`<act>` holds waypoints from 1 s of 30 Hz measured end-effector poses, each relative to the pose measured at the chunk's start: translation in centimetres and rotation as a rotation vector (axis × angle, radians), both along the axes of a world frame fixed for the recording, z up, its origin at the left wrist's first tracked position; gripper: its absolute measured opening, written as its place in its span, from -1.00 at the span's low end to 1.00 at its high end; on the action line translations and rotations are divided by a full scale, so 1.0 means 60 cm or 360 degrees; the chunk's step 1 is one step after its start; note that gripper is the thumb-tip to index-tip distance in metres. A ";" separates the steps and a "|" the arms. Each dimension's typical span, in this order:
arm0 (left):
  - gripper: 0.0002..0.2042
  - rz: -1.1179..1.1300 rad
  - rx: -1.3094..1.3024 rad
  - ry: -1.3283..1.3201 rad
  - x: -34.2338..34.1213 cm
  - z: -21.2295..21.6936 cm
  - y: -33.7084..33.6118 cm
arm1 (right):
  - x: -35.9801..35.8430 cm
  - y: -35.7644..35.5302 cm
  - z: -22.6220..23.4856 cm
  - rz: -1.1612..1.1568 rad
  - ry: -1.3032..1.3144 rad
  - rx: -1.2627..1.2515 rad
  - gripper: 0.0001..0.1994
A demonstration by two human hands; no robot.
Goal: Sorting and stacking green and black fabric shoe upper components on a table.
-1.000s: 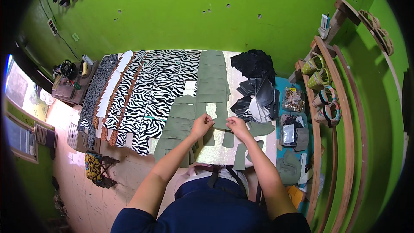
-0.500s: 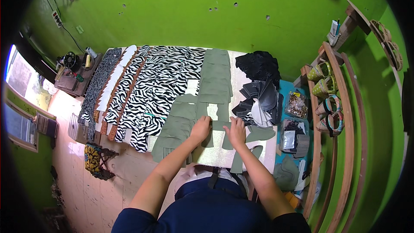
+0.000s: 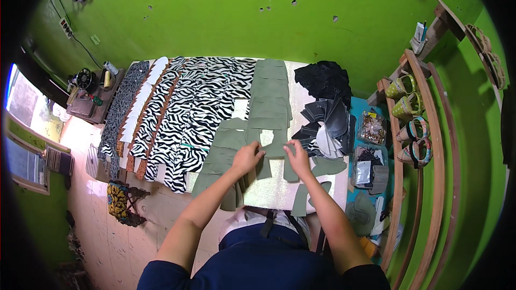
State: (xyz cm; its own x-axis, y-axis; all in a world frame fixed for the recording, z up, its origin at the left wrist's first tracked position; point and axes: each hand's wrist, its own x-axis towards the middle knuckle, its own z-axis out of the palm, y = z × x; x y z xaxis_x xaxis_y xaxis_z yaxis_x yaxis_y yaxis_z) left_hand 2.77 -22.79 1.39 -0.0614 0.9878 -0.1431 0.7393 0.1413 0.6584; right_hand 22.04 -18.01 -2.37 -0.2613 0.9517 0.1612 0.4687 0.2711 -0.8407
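Note:
An olive-green cut fabric piece (image 3: 275, 151) spans the gap between my hands, over the near part of the table. At its left edge my left hand (image 3: 248, 157) has thumb and fingers closed in a pinch. The right edge is gripped by my right hand (image 3: 297, 158), its thumb and fingertips together. Overlapping green pieces (image 3: 226, 150) lie left of my left hand, and a long green row (image 3: 269, 91) runs beyond both hands. Loose green pieces (image 3: 329, 166) rest beside my right wrist.
Zebra-print pieces (image 3: 188, 107) cover the table's left half. Black pieces (image 3: 328, 121) fan out at the right, near black lace fabric (image 3: 322, 81). Plastic boxes (image 3: 372, 128) stand beyond the right edge, next to a wooden rack (image 3: 424, 145) holding sandals. A sewing machine (image 3: 85, 79) sits far left.
Both hands have shifted slightly with the green piece, the left moving a little left. The piece now looks bent rather than a flat strip.

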 end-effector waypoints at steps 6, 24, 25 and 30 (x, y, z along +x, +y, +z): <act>-0.69 0.0233 0.0225 -0.0002 -0.039 0.004 0.066 | -0.059 0.066 0.025 -0.0119 0.0005 0.0120 -0.75; -0.77 -0.0376 0.0179 0.0021 0.170 -0.040 -0.079 | 0.149 -0.106 0.050 -0.0540 -0.0611 0.0509 -0.79; -0.76 -0.0394 0.0184 0.0022 0.187 -0.046 -0.084 | 0.167 -0.119 0.046 -0.0579 -0.0642 0.0445 -0.77; -0.75 -0.0510 0.0262 0.0021 0.247 -0.063 -0.104 | 0.224 -0.166 0.026 -0.0469 -0.0708 0.0443 -0.68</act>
